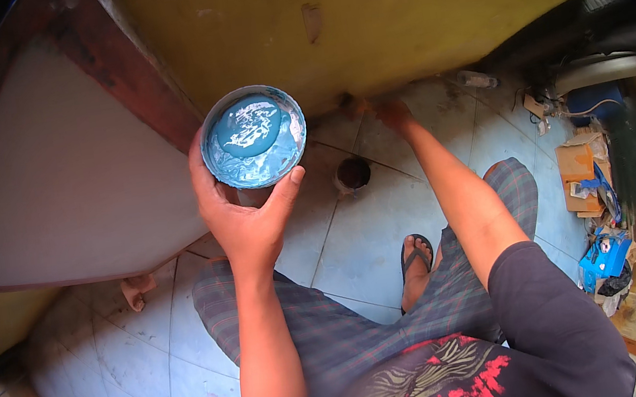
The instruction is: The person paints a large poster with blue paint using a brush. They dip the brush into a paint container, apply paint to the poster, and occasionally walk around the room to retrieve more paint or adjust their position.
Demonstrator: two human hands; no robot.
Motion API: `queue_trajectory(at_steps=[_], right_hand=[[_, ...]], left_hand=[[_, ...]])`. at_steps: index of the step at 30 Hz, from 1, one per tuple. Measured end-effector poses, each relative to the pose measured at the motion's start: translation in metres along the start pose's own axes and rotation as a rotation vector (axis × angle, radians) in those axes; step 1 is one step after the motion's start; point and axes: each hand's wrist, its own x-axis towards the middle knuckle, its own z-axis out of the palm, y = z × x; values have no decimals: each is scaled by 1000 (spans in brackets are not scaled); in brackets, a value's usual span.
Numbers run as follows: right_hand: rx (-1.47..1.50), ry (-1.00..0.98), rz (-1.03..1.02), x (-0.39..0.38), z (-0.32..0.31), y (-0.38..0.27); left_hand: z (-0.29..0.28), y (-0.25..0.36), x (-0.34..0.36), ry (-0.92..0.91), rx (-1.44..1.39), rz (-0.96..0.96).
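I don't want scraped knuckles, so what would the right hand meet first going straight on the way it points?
Most likely the foot of the yellowish wall, just ahead of the right hand; the remaining gap is hard to judge.

Paint (248, 127) in tub (293, 131); cup (352, 173) on floor (350, 262), rightward (boxes (578, 171) farther right).

On my left I see a smooth white panel (58, 176) edged by a reddish-brown frame (128, 83), and lower down a crumpled, pinkish-brown scrap (136, 290) on pale blue floor tiles (131, 367). At the upper right I make out a clear plastic bottle (477, 79) on its side; farther right, cardboard (575, 163) lies near a bright blue packet (605, 257).
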Motion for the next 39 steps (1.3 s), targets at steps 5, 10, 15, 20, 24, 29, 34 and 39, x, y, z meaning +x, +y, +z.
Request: queue_trajectory(at_steps=[5,10,15,20,24,29,34,39], right_hand=[[27,-119,-43,6,-133,-60],[112,-384,-77,-54,-183,-86],[177,-568,44,-85,-135,-101],[142,-597,141,-92,-109,-72],[214,-593,178,-97,-107,-53],[215,-558,138,-106,-108,-55],[267,-547,174,-112,-113,-52],[247,-479,215,-116,-120,-45]], left_hand=[[-10,-2,0,14,-12,-12],[-3,-6,2,-2,-36,22],[-2,-3,3,-19,-41,14],[-4,-6,5,-19,-45,30],[-3,-7,7,-28,-39,34],[4,-9,7,-21,-78,49],[5,-10,8,-28,-80,54],[10,-13,7,-25,-100,39]])
